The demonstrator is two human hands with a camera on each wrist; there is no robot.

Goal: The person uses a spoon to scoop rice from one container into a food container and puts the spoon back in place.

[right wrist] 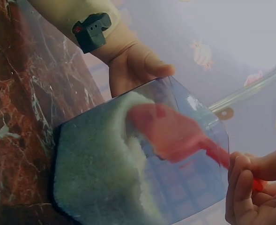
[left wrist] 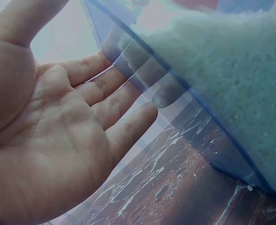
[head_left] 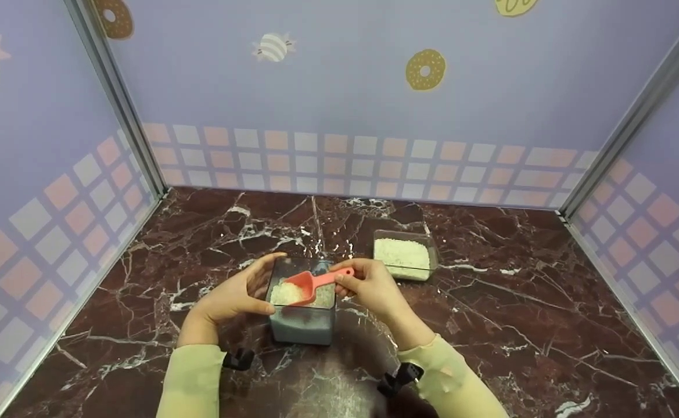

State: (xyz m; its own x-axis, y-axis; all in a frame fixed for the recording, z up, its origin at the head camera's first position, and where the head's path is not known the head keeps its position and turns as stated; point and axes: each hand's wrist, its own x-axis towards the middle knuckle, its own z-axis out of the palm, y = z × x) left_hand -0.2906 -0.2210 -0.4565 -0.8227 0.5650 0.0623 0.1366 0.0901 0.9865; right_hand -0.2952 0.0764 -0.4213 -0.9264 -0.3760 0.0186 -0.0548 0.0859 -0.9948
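A clear square container [head_left: 302, 316] of white rice stands on the marble table near me. My left hand [head_left: 232, 297] lies against its left wall with straight fingers [left wrist: 110, 101] pressed on the clear plastic [left wrist: 142, 70]. My right hand [head_left: 368, 284] pinches the handle of a pink scoop [head_left: 311, 284], whose bowl sits over the container's mouth with rice [head_left: 286, 292] under it. In the right wrist view the scoop [right wrist: 168, 133] shows through the container wall [right wrist: 128, 164], with my fingers [right wrist: 243, 187] on its handle.
A second shallow clear tray [head_left: 405, 255] full of rice sits just behind and right of the container. The dark red marble table [head_left: 519, 302] is walled in by purple panels on three sides.
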